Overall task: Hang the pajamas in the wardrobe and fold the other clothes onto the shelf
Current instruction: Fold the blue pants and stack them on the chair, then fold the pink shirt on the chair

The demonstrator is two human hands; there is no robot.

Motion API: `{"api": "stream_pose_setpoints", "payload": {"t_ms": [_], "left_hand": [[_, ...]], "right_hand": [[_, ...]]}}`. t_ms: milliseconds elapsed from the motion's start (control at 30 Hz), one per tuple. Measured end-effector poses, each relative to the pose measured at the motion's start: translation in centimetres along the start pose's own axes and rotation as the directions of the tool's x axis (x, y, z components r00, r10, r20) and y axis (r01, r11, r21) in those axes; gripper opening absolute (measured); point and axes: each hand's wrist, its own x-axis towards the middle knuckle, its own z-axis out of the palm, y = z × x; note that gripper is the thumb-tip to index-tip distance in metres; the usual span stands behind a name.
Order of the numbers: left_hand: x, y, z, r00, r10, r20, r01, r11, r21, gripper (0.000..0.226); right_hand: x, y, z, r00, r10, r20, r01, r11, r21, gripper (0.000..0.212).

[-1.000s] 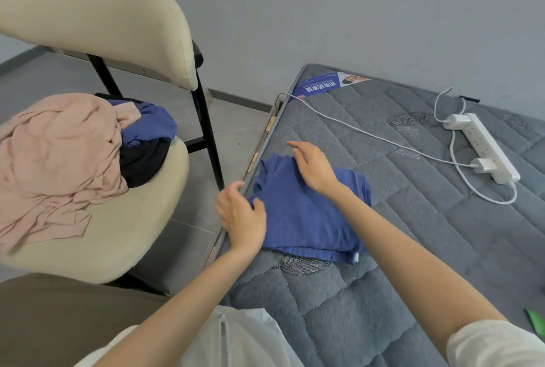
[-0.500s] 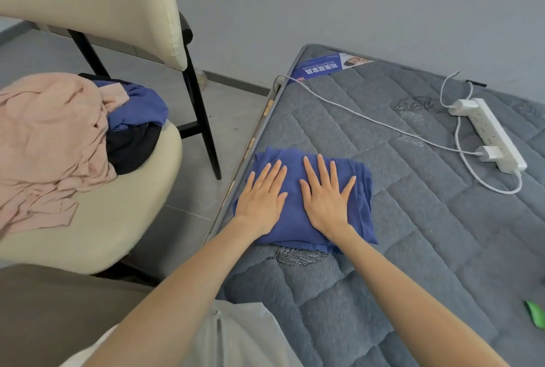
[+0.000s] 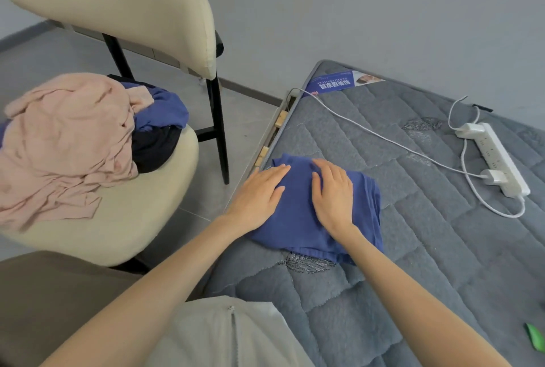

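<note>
Nearest you, both grips are lying flat on the folded blue garment (image 3: pixel 298 219), which is sitting on the bed (image 3: pixel 413 263) close to its left edge. Half a second ago your palms were pressing side by side on the middle of the cloth; now they are sliding apart. Your left grip (image 3: pixel 259 192) is reaching the garment's left border, fingers straight and together, clasping nothing. Your right grip (image 3: pixel 333 192) is resting nearer the far edge, fingers lightly bent, also clasping nothing. That reads as you finishing the smoothing, so this piece is probably ready for the shelf, which is not in view.

To the left, the chair (image 3: pixel 118 228) is carrying a pink garment (image 3: pixel 67 145) heaped over a blue and dark bundle (image 3: pixel 162 119), so most of the sorting is waiting. Farther right, a white power strip (image 3: pixel 495 157) is lying on the bed, well apart from the fold.
</note>
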Motion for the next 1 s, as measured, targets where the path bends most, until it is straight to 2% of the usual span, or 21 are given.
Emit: {"api": "stream_pose_setpoints", "payload": {"t_ms": [100,267,433,567,800,900,1000], "left_hand": [[-0.7,-1.1,-3.5,0.994,-0.026,-0.103,0.024,1.0,-0.02,0.044],[-3.9,-5.1,-9.7,0.959,-0.126,-0.255,0.119,0.992,-0.043,0.043],[-8.2,-10.1,-15.1,0.872,-0.288,-0.396,0.288,0.956,-0.061,0.041],[-12.2,-14.4,-18.0,0.79,-0.432,-0.435,0.418,0.899,-0.133,0.041],[-16.8,-21.0,-21.3,0.599,-0.657,-0.458,0.565,0.752,-0.34,0.052],[-17.6,-23.1,-22.3,0.578,-0.686,-0.442,0.6,0.724,-0.339,0.054],[-17.9,-24.6,-22.6,0.577,-0.707,-0.409,0.619,0.706,-0.346,0.054]], "right_hand": [[1.3,-3.6,-0.5,0.997,-0.072,-0.032,0.075,0.991,0.111,0.029],[3.0,-9.9,0.4,0.976,-0.217,-0.008,0.215,0.961,0.173,0.029],[3.8,-16.0,2.9,0.94,-0.338,0.055,0.322,0.927,0.193,0.029],[4.4,-20.8,5.8,0.897,-0.412,0.161,0.373,0.9,0.225,0.031],[6.4,-28.5,12.6,0.743,-0.546,0.386,0.511,0.836,0.199,0.039],[7.6,-30.7,16.0,0.675,-0.505,0.537,0.491,0.851,0.183,0.045],[8.6,-31.8,19.0,0.6,-0.44,0.668,0.523,0.848,0.089,0.057]]}}
